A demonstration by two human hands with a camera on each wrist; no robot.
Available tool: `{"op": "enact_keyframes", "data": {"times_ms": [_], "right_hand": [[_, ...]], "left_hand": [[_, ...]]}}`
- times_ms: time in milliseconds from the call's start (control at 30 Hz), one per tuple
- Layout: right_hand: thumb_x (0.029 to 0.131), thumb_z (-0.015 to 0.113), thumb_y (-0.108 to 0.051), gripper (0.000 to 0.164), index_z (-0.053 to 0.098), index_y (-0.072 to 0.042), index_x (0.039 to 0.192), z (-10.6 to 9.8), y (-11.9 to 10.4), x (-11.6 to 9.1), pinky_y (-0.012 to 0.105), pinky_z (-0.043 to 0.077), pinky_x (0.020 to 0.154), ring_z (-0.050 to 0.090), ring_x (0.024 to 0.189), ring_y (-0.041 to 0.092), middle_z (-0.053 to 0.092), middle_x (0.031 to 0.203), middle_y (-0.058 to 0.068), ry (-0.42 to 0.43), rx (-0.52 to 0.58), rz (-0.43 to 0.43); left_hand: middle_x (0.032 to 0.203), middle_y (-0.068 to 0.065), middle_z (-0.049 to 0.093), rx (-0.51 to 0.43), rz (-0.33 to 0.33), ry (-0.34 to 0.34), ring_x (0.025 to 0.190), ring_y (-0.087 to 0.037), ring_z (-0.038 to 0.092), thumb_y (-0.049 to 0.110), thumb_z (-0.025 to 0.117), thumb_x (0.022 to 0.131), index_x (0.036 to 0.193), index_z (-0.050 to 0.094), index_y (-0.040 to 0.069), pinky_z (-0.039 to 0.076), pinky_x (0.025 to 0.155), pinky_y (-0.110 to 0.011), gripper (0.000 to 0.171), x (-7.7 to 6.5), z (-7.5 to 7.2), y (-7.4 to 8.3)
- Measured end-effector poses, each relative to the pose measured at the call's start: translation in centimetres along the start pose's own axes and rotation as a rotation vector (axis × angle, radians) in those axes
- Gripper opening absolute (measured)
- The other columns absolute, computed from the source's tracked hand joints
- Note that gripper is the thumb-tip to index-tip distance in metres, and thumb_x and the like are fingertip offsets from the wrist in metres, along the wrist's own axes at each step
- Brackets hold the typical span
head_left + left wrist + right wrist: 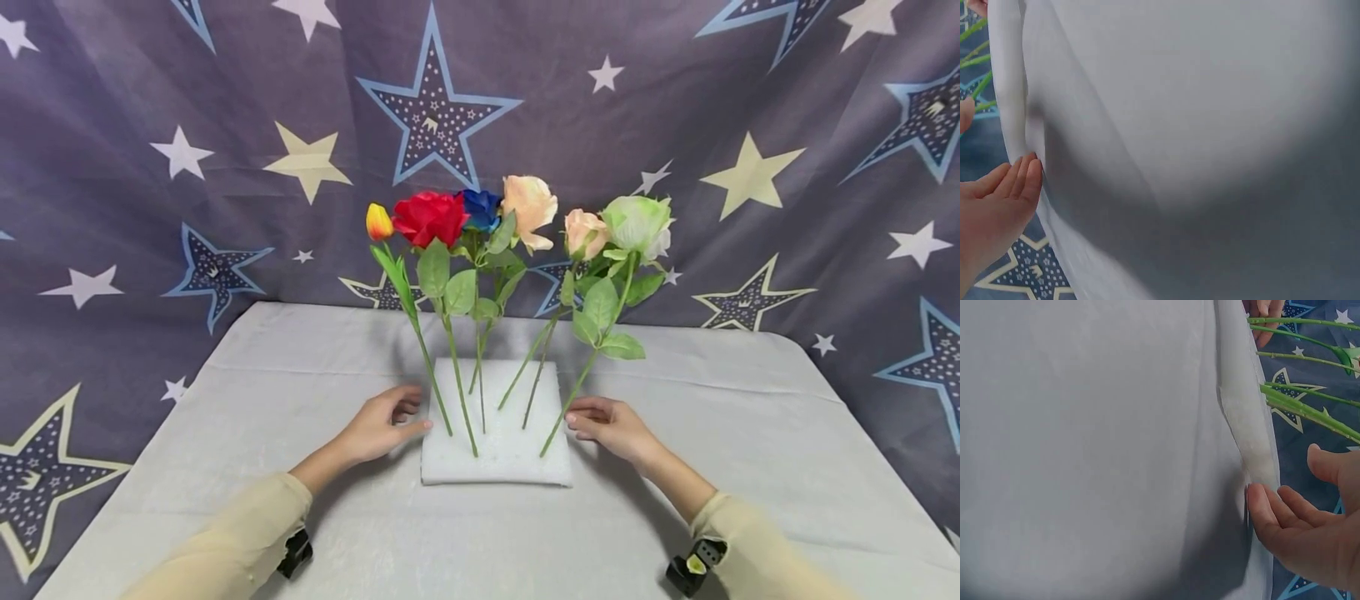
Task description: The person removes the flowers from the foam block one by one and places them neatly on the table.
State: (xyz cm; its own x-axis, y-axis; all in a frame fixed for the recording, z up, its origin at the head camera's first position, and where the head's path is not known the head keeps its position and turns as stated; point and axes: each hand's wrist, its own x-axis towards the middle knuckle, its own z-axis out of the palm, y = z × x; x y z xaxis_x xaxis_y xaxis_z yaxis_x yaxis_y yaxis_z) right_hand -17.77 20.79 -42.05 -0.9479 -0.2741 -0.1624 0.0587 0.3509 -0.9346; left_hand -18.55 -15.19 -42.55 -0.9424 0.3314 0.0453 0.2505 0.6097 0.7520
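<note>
A white foam block (495, 471) lies flat with several artificial flowers standing in it by their stems. From left to right show a yellow-orange tulip (379, 222), a red rose (431, 219), a blue rose (482, 209), a large peach rose (528, 207), a smaller peach rose (585, 233) and a pale green-white flower (637, 223). My left hand (386, 425) is at the block's left edge, fingers relaxed. Opposite it, my right hand (611, 425) has its fingertips right at the right edge; the right wrist view shows its fingers (1263, 515) loosely extended beside the foam. Neither hand holds a flower.
A pale grey cloth covers the table (247, 400). Behind it hangs a dark curtain (555, 108) printed with stars, close to the flower heads. Green leaves (600, 304) spread from the stems above the block.
</note>
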Motion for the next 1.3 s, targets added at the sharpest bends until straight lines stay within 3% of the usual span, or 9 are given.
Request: {"op": "enact_keyframes", "data": {"times_ms": [167,333,433,700,967,1300], "right_hand": [[0.089,0.062,-0.014,0.044,0.052,0.013,0.123,0.6,0.1,0.1,0.025,0.056,0.082,0.066,0.096,0.024,0.063,0.114,0.026,0.038,-0.054,0.030],[0.079,0.072,-0.008,0.046,0.057,0.013,0.117,1.4,0.0,0.4,0.016,0.054,0.071,0.068,0.089,0.022,0.068,0.105,0.023,0.115,-0.116,-0.010],[0.072,0.076,-0.001,0.049,0.057,0.016,0.114,1.9,0.1,0.4,0.016,0.055,0.068,0.069,0.087,0.026,0.068,0.100,0.025,0.151,-0.080,-0.038],[0.067,0.077,0.006,0.050,0.059,0.016,0.113,2.7,0.0,0.4,0.019,0.057,0.067,0.069,0.086,0.030,0.069,0.100,0.025,0.226,-0.018,-0.026],[0.066,0.078,0.004,0.048,0.062,0.013,0.111,3.5,-0.2,0.8,0.020,0.058,0.068,0.070,0.084,0.028,0.069,0.099,0.024,0.225,-0.004,-0.035],[0.067,0.078,0.004,0.048,0.062,0.013,0.112,4.9,-0.6,1.3,0.021,0.057,0.068,0.069,0.086,0.031,0.069,0.100,0.025,0.193,0.022,-0.067]], "left_hand": [[0.107,-0.015,0.066,-0.046,-0.068,-0.009,0.097,-0.023,0.063,0.021,0.070,0.081,0.126,0.051,-0.009,0.054,0.084,-0.032,0.057,0.3,1.0,0.7],[0.099,-0.015,0.068,-0.107,-0.146,0.051,0.089,-0.021,0.064,0.013,0.076,0.074,0.121,0.055,-0.011,0.054,0.077,-0.026,0.057,0.6,1.7,1.1],[0.099,-0.018,0.067,-0.155,-0.165,0.088,0.087,-0.023,0.065,0.006,0.077,0.071,0.118,0.056,-0.013,0.055,0.074,-0.024,0.055,0.7,2.0,1.0],[0.107,-0.021,0.065,-0.184,-0.150,0.096,0.092,-0.025,0.065,0.003,0.077,0.071,0.120,0.055,-0.013,0.056,0.077,-0.025,0.056,0.5,2.0,0.6],[0.110,-0.023,0.063,-0.171,-0.145,0.086,0.095,-0.027,0.064,0.003,0.076,0.072,0.122,0.053,-0.013,0.055,0.079,-0.028,0.057,0.1,1.1,0.3],[0.110,-0.023,0.064,-0.163,-0.140,0.084,0.094,-0.027,0.065,0.005,0.076,0.073,0.122,0.053,-0.013,0.055,0.075,-0.021,0.056,-0.6,-0.1,-0.8]]}}
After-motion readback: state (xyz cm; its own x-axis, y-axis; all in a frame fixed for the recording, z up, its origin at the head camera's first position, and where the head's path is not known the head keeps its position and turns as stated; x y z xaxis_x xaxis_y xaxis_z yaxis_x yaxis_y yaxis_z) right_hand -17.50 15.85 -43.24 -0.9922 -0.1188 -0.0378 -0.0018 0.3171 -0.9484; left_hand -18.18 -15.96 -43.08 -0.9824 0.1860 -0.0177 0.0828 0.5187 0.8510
